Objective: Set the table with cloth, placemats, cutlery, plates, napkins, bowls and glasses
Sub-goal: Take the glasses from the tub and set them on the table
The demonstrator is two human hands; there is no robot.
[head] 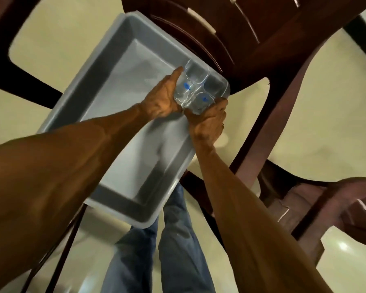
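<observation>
Both hands, left hand (162, 100) and right hand (207, 121), hold clear glasses (195, 89), fingers wrapped, over one grey tub (106, 115); two blue stickers show, unreadable.

grey plastic tub (106, 85) on dark wooden chair (251, 45) | cream tiled floor (304, 134)

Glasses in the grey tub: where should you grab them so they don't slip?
Grip the glasses round their sides, one hand on each outer side of the cluster, as the left hand and right hand do. They stand bunched in the tub's far corner, so come from above.
</observation>
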